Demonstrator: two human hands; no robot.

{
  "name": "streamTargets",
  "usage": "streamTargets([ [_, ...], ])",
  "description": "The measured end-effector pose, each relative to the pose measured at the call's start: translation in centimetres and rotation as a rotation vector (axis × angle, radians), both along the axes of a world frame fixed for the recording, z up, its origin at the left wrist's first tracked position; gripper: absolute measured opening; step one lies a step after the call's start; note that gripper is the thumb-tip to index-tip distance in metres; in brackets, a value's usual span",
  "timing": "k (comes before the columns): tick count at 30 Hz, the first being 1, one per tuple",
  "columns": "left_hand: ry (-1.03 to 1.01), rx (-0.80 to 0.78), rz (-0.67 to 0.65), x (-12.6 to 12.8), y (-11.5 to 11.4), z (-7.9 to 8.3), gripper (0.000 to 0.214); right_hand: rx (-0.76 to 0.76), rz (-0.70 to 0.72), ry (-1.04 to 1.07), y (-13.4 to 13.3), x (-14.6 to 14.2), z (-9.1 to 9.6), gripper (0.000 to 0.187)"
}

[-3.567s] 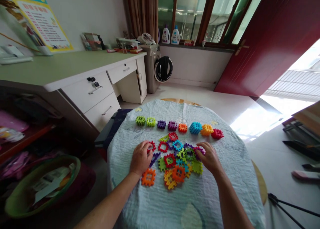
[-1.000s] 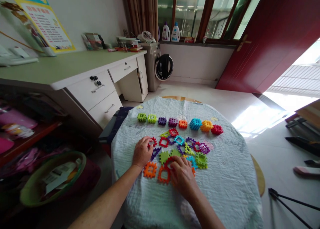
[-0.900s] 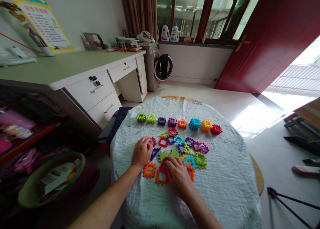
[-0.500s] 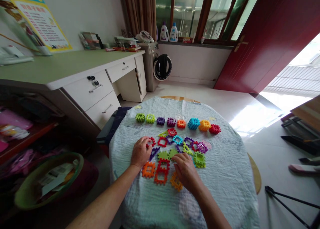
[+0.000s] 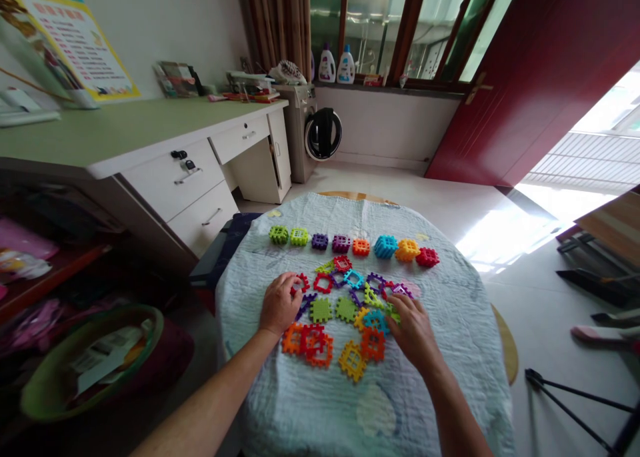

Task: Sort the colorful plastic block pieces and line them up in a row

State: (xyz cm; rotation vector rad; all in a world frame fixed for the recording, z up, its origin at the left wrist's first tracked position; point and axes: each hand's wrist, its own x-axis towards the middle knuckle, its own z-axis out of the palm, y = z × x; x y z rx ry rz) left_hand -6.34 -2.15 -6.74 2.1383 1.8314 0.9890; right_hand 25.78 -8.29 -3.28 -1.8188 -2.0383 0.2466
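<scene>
My left hand point(image 5: 280, 304) rests on the tablecloth with its fingers curled round the edge of a red notched building block point(image 5: 302, 283). To the right, my right hand point(image 5: 414, 327) has its bent fingers on a green building block point(image 5: 395, 312), mostly hidden beneath them. Between the hands lie two flat green squares point(image 5: 321, 310), a red frame point(image 5: 323, 282) and a light blue ring point(image 5: 354, 279). Nearer me are an orange square point(image 5: 373, 344), a yellow square point(image 5: 353, 362), a blue block point(image 5: 376, 320) and overlapping red and orange frames point(image 5: 320, 350).
A row of assembled cubes, among them a blue cube point(image 5: 385, 246) and a red cube point(image 5: 428, 257), stands across the far side of the cloth-covered round table point(image 5: 450, 390). A desk point(image 5: 150, 127) is at the left, with a basket point(image 5: 35, 384) below. Tripod legs point(image 5: 575, 390) stand right.
My right hand has moved right, from beside the flat green square onto the green block. The orange square and blue block now show. The left hand stays at the red block.
</scene>
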Motion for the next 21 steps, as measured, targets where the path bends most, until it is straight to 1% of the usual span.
streamTargets([
  [2,0.003,0.003,0.0,0.0,0.0,0.0,0.016,-0.068,-0.034,-0.068,0.1,1.9,-0.5,0.042],
  [4,0.006,0.004,-0.003,0.0,0.0,0.0,0.016,-0.121,-0.057,-0.1,0.0,2.7,-1.0,0.046],
  [7,0.005,0.006,-0.001,0.0,0.0,0.1,0.016,-0.156,-0.101,-0.111,0.1,3.0,-1.3,0.05],
  [10,0.004,0.009,0.003,0.0,0.0,0.0,0.016,-0.133,-0.095,-0.079,0.5,2.6,-0.6,0.048],
  [12,0.003,0.013,0.004,0.0,0.0,0.0,0.016,-0.078,-0.053,-0.019,0.7,1.6,0.3,0.046],
  [15,0.005,0.02,0.004,0.0,0.0,0.0,0.016,-0.033,0.056,0.066,1.0,-1.5,1.8,0.048],
  [17,0.007,0.02,0.005,0.1,-0.1,0.0,0.016,-0.073,0.129,0.063,1.2,-4.1,2.4,0.047],
  [19,0.006,0.017,0.007,0.1,-0.1,0.1,0.016,-0.133,0.17,0.024,1.4,-6.5,2.7,0.045],
  [21,0.002,0.014,0.008,0.1,-0.1,0.1,0.016,-0.188,0.187,-0.025,1.7,-8.1,2.6,0.041],
])
